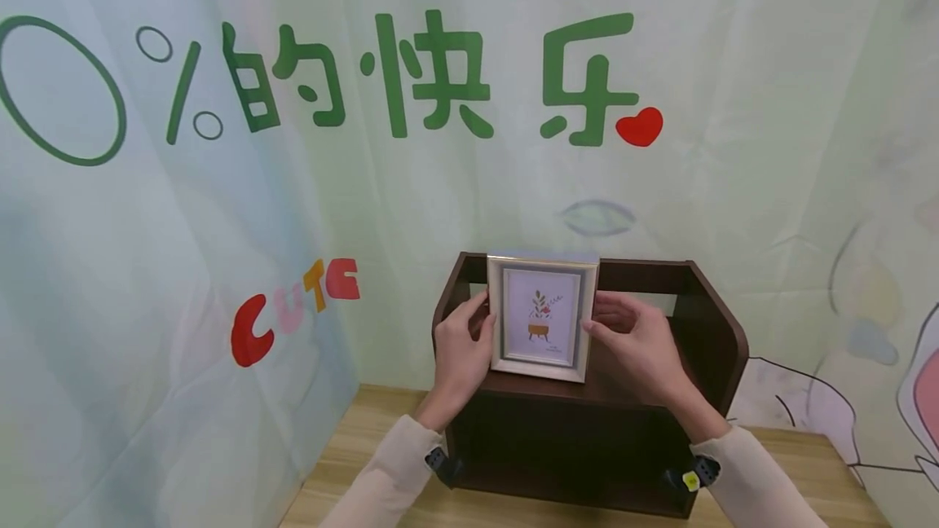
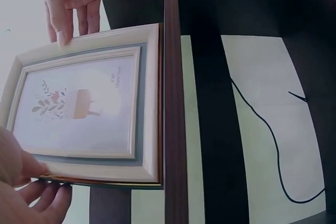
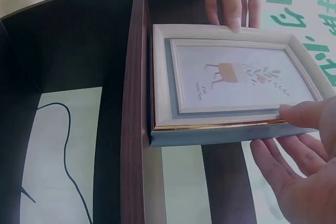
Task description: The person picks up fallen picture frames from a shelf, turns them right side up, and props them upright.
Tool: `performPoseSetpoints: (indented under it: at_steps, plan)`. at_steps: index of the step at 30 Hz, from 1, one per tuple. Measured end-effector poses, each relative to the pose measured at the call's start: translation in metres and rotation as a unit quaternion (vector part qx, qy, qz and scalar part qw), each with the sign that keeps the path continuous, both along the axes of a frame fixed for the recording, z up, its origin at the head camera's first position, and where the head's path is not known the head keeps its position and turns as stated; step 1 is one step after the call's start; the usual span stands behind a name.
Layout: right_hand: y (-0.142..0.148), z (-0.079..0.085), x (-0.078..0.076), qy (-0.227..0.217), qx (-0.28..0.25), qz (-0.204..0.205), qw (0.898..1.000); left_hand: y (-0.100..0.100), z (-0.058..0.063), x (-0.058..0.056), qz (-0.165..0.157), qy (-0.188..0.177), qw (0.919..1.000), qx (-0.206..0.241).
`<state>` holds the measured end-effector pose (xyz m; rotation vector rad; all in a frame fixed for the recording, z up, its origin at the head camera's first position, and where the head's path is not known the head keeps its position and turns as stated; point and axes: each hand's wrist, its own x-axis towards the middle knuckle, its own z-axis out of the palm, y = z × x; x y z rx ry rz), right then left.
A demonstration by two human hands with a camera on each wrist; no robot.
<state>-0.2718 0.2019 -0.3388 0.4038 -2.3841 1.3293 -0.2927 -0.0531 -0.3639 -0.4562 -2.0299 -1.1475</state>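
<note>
A cream picture frame [image 1: 496, 324] with a gold edge stands upright on the upper board of a dark brown shelf unit [image 1: 572, 446]. Inside it is a print [image 1: 539, 320] of a plant in an orange pot on legs. My left hand [image 1: 464, 345] grips the frame's left side, and in the left wrist view its thumb [image 2: 32, 166] lies on the front border with fingers curled behind. On the opposite side my right hand [image 1: 645, 349] holds the frame, thumb [image 3: 299, 113] at the front edge and fingers behind. The frame's back is hidden in the head view.
The shelf unit has raised side panels [image 1: 722, 332] and a back rail [image 1: 645, 274]. It stands on a wood-grain tabletop [image 1: 367, 446]. Behind hangs a pale green printed cloth [image 1: 455, 194] with green characters. Black line marks show through the unit's open back.
</note>
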Motion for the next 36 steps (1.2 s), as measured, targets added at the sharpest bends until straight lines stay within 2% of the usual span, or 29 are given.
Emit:
performPoseSetpoints:
  at_steps: [4,9,15,24,28,36]
  plan:
    - [0.001,0.0,0.002,0.003,0.006,0.01,1.0,-0.002,-0.003,0.004,0.004,0.007,1.0,-0.002]
    - [0.004,-0.001,0.002,-0.019,0.013,0.02,1.0,-0.003,-0.011,0.008,0.014,0.011,0.9998,-0.005]
    - [0.008,-0.001,0.0,-0.043,0.019,0.035,0.998,-0.002,-0.015,0.007,0.028,0.008,0.9995,-0.006]
    - [0.007,-0.002,0.001,-0.049,0.015,0.05,0.997,-0.001,-0.016,0.002,0.01,-0.01,0.9998,0.013]
    - [0.006,-0.002,0.002,-0.049,0.021,0.047,0.997,0.002,-0.016,-0.001,-0.003,-0.029,0.9988,0.038]
    - [0.003,-0.002,0.007,-0.039,0.025,0.049,0.998,0.012,-0.014,-0.016,-0.039,-0.061,0.9952,0.066]
